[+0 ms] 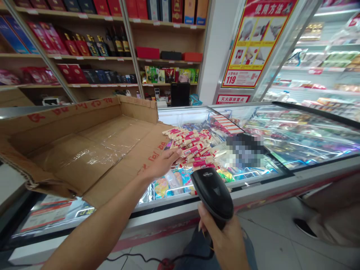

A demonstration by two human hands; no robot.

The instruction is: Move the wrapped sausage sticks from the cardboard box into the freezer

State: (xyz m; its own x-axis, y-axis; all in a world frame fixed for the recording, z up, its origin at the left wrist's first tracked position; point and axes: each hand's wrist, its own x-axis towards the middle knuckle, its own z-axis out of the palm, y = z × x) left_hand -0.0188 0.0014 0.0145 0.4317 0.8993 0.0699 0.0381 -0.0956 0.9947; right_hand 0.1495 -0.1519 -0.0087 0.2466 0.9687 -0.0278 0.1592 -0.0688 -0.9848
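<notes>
My right hand is wrapped around the handle of a black barcode scanner, whose head points toward the freezer. A pile of cream-and-pink wrapped sticks, sausage-like with red ends, lies on the glass top of the chest freezer. At the pile's left side, my left hand has its fingers closed on the end of one wrapped stick; some fingertips are hidden. Beside that hand lies a large cardboard tray with red lettering, also on the freezer top.
The chest freezer stretches across, with colourful packages under its glass. A blurred dark object is right of the pile. A black cable hangs below. Behind stand stocked shelves. A person's leg and shoe are at right.
</notes>
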